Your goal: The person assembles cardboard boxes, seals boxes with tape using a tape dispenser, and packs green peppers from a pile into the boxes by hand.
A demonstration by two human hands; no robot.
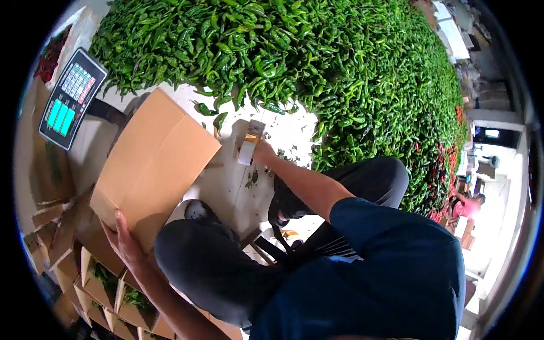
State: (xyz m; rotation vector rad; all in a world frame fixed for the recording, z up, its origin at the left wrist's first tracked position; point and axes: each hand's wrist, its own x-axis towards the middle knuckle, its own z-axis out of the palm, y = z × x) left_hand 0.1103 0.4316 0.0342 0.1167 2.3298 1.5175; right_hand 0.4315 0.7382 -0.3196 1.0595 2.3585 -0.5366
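A large cardboard box (156, 153) stands tilted in front of my left knee, its plain brown faces toward me. My left hand (126, 243) grips its near lower edge, thumb up along the side and the other fingers partly hidden. My right hand (263, 154) is low over the pale floor, closed on what looks like a tape dispenser (249, 141) with a white flat side and a tan part. The dispenser is apart from the box, to its right. Loose green peppers (220, 121) lie just beyond it.
A huge heap of green peppers (272, 45) spreads ahead and right, with red peppers (447, 164) at its far side. At left is a scale display (72, 97). Open cartons holding peppers (133, 297) stand lower left. A person in pink (468, 207) is far right.
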